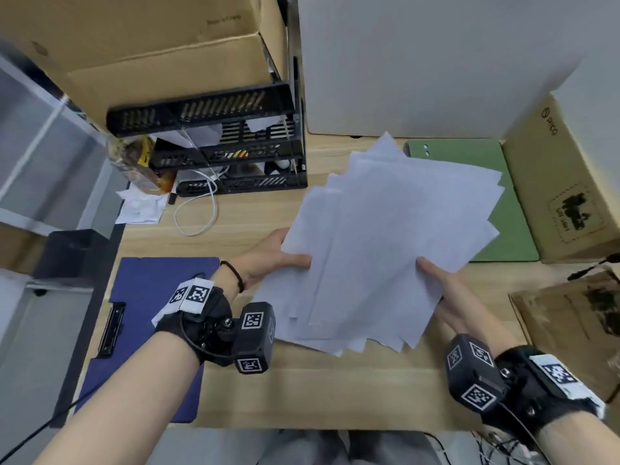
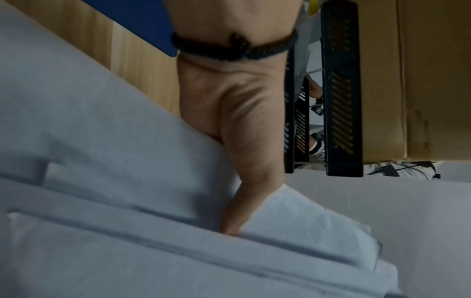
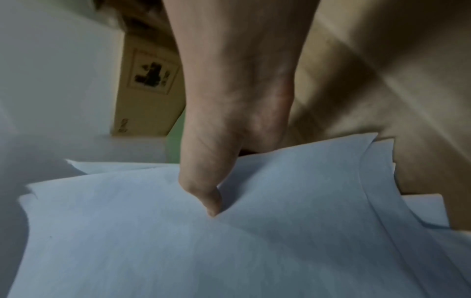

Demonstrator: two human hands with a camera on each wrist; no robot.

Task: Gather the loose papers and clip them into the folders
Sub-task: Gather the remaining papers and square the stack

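A fanned, uneven stack of white papers hangs above the middle of the wooden desk, held from both sides. My left hand pinches the stack's left edge, thumb on top and fingers hidden beneath. My right hand pinches the right edge the same way. The thumb of my left hand and the thumb of my right hand press on the papers in the wrist views. A blue clipboard folder lies at the left with its black clip. A green folder lies behind the papers.
A black tiered tray rack stands at the back left under a cardboard box. A white cable loops in front of it. More cardboard boxes line the right side, and a white box stands behind.
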